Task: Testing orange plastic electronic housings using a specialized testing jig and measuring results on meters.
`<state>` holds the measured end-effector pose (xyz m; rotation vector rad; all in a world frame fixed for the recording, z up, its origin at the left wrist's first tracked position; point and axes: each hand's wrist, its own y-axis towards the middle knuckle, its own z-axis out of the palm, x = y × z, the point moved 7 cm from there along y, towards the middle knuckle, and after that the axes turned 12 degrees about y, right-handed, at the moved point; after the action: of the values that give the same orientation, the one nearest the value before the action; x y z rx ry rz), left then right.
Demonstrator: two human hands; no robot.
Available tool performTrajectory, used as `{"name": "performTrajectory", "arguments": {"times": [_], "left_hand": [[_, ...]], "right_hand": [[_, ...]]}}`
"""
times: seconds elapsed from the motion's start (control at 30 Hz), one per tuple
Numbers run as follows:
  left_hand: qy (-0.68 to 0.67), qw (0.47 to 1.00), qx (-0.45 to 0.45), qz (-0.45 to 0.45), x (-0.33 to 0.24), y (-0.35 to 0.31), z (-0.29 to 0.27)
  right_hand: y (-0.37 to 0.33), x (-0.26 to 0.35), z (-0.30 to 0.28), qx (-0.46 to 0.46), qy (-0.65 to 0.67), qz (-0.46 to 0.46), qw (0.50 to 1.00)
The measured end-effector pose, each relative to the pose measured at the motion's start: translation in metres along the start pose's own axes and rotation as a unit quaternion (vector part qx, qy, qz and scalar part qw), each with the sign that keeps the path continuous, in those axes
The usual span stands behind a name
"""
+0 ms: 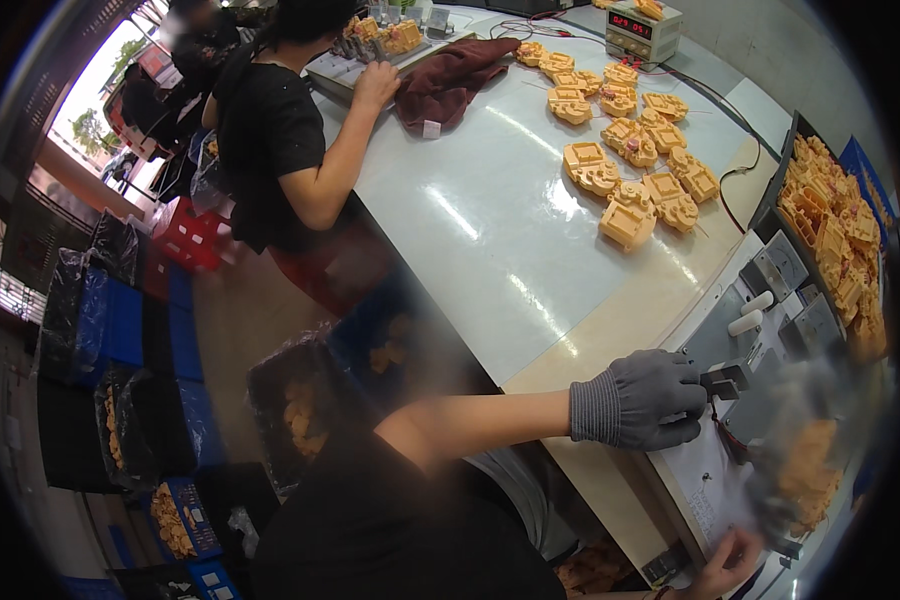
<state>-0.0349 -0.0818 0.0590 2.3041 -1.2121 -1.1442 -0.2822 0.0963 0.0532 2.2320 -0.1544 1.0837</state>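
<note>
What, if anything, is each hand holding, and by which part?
The grey-gloved left hand is at a small dark squarish block; whether it grips it cannot be told. The right hand is near a blurred yellow-orange plastic part; any hold there is unclear.

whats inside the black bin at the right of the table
A heap of yellow-orange parts fills the black bin; its bottom and the lower layers are covered.

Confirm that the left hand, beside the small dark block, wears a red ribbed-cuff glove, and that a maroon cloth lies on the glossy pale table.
Only the colour is wrong: the head view shows the left hand, beside the small dark block, in a grey ribbed-cuff glove, not red. The maroon cloth does lie on the glossy pale table.
</note>
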Motion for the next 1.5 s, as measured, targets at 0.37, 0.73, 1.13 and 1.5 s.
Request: {"name": "performTrajectory", "arguments": {"times": [0.37, 0.73, 1.13, 1.5], "left_hand": [[0.009, 1.000, -0.004, 0.002, 0.000, -0.001, 0.000], [0.005, 1.000, 0.009, -0.004, 0.002, -0.001, 0.001], [0.012, 1.000, 0.015, -0.009, 0.002, -0.001, 0.003], [0.009, 1.000, 0.007, -0.005, 0.001, -0.001, 0.002]], "right_hand": [[-0.002, -0.005, -0.003, 0.012, -0.020, 0.027, 0.999], [-0.001, -0.001, 0.000, 0.008, 0.008, 0.017, 1.000], [0.000, -0.002, -0.001, -0.001, 0.007, 0.018, 1.000], [0.002, 0.004, -0.001, 0.024, -0.022, 0.032, 0.999]]}}
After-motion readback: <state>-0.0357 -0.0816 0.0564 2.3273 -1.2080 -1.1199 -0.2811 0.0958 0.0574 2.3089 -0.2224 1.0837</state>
